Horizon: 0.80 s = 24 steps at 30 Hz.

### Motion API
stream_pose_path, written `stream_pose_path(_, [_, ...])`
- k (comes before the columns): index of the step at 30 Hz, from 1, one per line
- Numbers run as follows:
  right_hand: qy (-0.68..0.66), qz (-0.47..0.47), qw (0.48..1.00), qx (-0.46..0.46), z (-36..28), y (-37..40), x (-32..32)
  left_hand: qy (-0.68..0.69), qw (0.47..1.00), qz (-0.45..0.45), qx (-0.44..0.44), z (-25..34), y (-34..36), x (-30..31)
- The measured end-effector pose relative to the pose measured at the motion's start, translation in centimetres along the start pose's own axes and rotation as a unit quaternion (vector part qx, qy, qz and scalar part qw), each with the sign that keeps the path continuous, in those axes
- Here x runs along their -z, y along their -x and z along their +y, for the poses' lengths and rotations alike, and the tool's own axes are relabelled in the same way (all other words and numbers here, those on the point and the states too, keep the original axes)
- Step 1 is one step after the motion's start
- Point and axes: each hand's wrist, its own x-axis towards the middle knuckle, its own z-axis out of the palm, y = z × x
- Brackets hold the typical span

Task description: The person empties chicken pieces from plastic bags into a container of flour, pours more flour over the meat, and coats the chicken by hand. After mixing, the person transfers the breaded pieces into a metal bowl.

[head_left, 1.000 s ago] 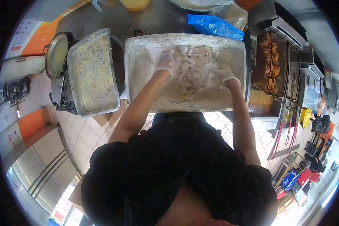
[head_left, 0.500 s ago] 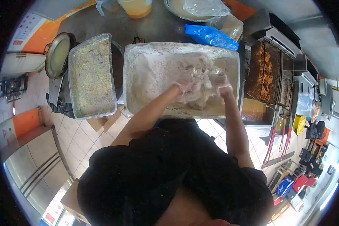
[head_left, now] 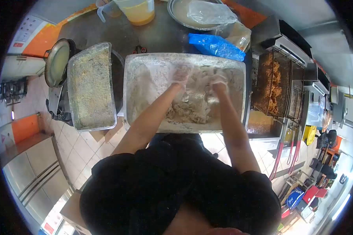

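A large clear tub (head_left: pixel 184 58) holds pale flour with floured, lumpy pieces (head_left: pixel 190 111) heaped toward its near side. My left hand (head_left: pixel 181 75), in a clear, flour-dusted glove, is in the flour left of the tub's middle. To its right, my right hand (head_left: pixel 219 78), gloved the same way, is in the flour near the far side. Motion and flour blur the fingers of both hands, and whatever they touch cannot be made out. The lumpy pieces lie nearer my body than either hand.
A tray of yellowish crumbs (head_left: pixel 91 88) stands at the left beside a round pan (head_left: pixel 59 62). Behind the tub are red-handled scissors (head_left: pixel 139 49), a blue bag (head_left: pixel 216 46), a jug (head_left: pixel 139 13) and a metal bowl (head_left: pixel 178 15). Fryer baskets (head_left: pixel 276 84) with fried food are at the right.
Both hands have shifted left and toward the tub's far side. The floured pieces now lie heaped nearer my body. The whole view has tilted slightly.
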Motion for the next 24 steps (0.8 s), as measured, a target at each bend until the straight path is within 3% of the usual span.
stream_pose_path(1, [0.0, 0.001, 1.0, 0.002, -0.9, -0.5, -0.4, 0.108, 0.994, 0.034, -0.004, 0.0, -0.4, -1.2])
stream_pose_path(2, [-0.023, -0.052, 0.998, 0.028, -1.7, -0.8, -0.8, 0.106, 0.994, 0.035, -0.004, 2.9, 0.3, 0.1])
stream_pose_path(3, [-0.046, -0.107, 0.992, 0.05, -2.4, -0.5, -1.3, 0.262, 0.955, -0.013, 0.138, 8.3, 2.1, 3.1])
stream_pose_path(4, [-0.047, -0.11, 0.992, 0.048, -3.7, 1.1, 0.2, 0.405, 0.87, -0.058, 0.274, 11.2, 3.4, 4.8])
stream_pose_path(5, [-0.266, -0.198, 0.942, -0.049, -5.7, 3.1, 3.4, 0.405, 0.87, -0.058, 0.275, 9.3, 3.3, 4.3])
stream_pose_path(6, [-0.466, -0.271, 0.83, -0.141, -6.9, 3.9, 5.3, 0.456, 0.848, -0.133, 0.234, 6.0, 2.8, 3.7])
stream_pose_path(7, [-0.551, -0.339, 0.761, 0.037, 2.9, 1.0, -4.2, 0.503, 0.817, -0.206, 0.192, 3.7, 2.7, 3.8])
stream_pose_path(8, [-0.486, -0.232, 0.824, 0.176, 0.9, 4.2, -1.7, 0.505, 0.817, -0.203, 0.192, 3.6, 3.4, 5.1])
stream_pose_path(9, [-0.404, -0.118, 0.853, 0.307, -2.2, 8.5, 2.7, 0.231, 0.922, -0.303, 0.071, 4.3, 4.9, 6.7])
stream_pose_path(10, [-0.197, -0.199, 0.904, 0.322, -3.4, 10.0, 5.7, -0.068, 0.923, -0.374, -0.056, 5.4, 6.7, 8.0])
stream_pose_path(11, [0.02, -0.27, 0.908, 0.32, -3.9, 11.1, 7.2, -0.067, 0.922, -0.377, -0.054, 7.5, 8.3, 8.8])
stream_pose_path(12, [0.018, -0.272, 0.908, 0.317, -3.3, 12.1, 7.1, -0.292, 0.825, -0.476, -0.094, 10.3, 9.9, 9.5])
stream_pose_path(13, [0.065, -0.283, 0.904, 0.315, -2.6, 12.7, 6.9, -0.496, 0.669, -0.538, -0.129, 11.6, 10.9, 9.8])
stream_pose_path(14, [0.112, -0.293, 0.896, 0.314, -1.9, 12.9, 6.4, -0.495, 0.67, -0.539, -0.127, 10.9, 11.8, 9.8])
stream_pose_path(15, [0.11, -0.294, 0.896, 0.315, -1.4, 12.4, 5.3, -0.493, 0.727, -0.449, -0.16, 9.6, 12.6, 9.6])
stream_pose_path(16, [0.201, -0.334, 0.869, 0.305, -0.7, 11.2, 3.8, -0.486, 0.775, -0.354, -0.193, 8.2, 13.0, 9.1])
stream_pose_path(17, [0.291, -0.369, 0.833, 0.291, 0.0, 10.1, 2.0, -0.488, 0.774, -0.354, -0.194, 6.6, 12.8, 7.7])
stream_pose_path(18, [0.291, -0.367, 0.834, 0.29, 1.2, 9.5, -0.9, -0.511, 0.783, -0.274, -0.222, 4.7, 12.1, 5.9])
stream_pose_path(19, [0.332, -0.232, 0.871, 0.278, 2.6, 8.9, -4.5, -0.531, 0.787, -0.192, -0.248, 4.0, 11.6, 4.9])
stream_pose_path(20, [0.366, -0.089, 0.889, 0.261, 2.9, 8.5, -6.3, -0.533, 0.786, -0.19, -0.248, 5.3, 11.2, 5.3])
stream_pose_path(21, [0.293, -0.185, 0.919, 0.186, -3.0, 9.7, 0.1, -0.509, 0.813, -0.233, -0.157, 7.5, 10.8, 6.3])
stream_pose_path(22, [0.293, -0.183, 0.92, 0.186, -2.9, 10.0, -0.1, -0.478, 0.831, -0.277, -0.064, 8.6, 10.6, 7.0])
stream_pose_path(24, [0.186, -0.175, 0.944, 0.208, -2.3, 10.5, -0.9, -0.401, 0.862, -0.303, -0.072, 6.9, 9.9, 6.6])
